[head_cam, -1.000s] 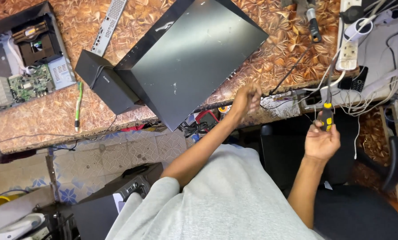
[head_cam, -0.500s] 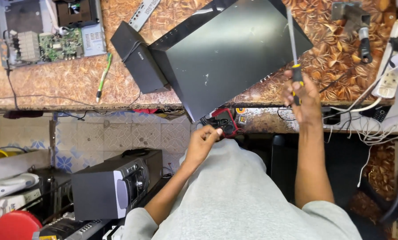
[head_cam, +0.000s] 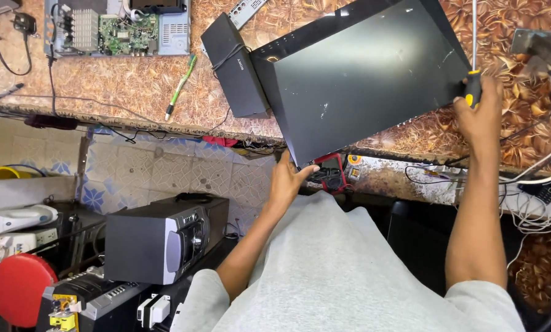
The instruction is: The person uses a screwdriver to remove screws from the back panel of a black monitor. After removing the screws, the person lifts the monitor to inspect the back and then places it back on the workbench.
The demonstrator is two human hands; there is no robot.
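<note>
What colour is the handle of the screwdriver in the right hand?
Yellow and black, on the screwdriver held by the right hand; the head view shows it.

Screwdriver (head_cam: 473,37) tip cut off at top edge; multimeter (head_cam: 332,172) half hidden under panel (head_cam: 361,80).
</note>
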